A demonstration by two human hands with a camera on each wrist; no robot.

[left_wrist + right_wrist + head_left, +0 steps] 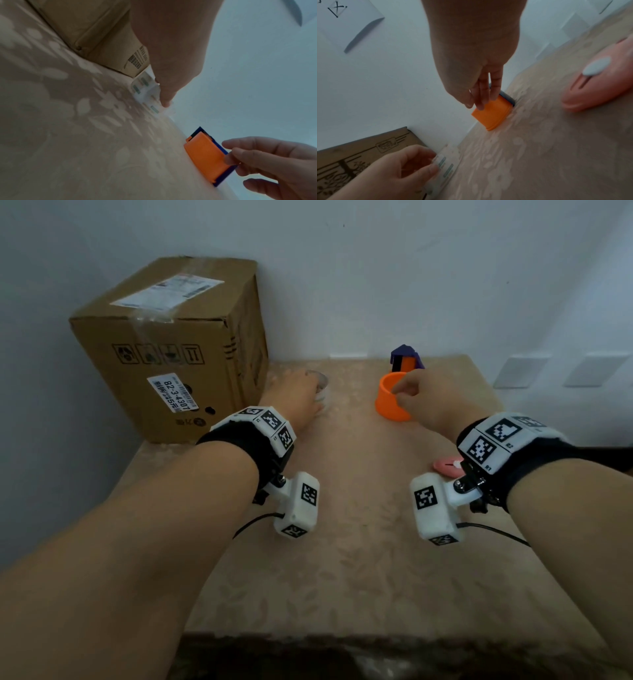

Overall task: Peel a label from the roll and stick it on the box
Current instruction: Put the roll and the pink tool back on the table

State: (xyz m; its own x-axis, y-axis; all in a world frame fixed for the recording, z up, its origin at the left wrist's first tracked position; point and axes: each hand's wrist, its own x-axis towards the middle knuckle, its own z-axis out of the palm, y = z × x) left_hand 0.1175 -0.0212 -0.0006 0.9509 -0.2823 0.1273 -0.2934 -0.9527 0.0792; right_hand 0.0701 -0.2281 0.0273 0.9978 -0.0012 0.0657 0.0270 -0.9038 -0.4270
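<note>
My left grip (296, 397) curls around the label roll (444, 167) beside the box (168, 350) at the desk's (342, 559) far-left corner; my right grip (435, 402) hangs loose, fingers touching the orange cup (390, 402).

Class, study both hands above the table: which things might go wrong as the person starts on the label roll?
1. The left hand has only its fingertips on the label roll, so it may slip or tip.
2. The right hand hovers at the orange cup and could knock it over.
3. The cardboard box crowds the roll.
</note>
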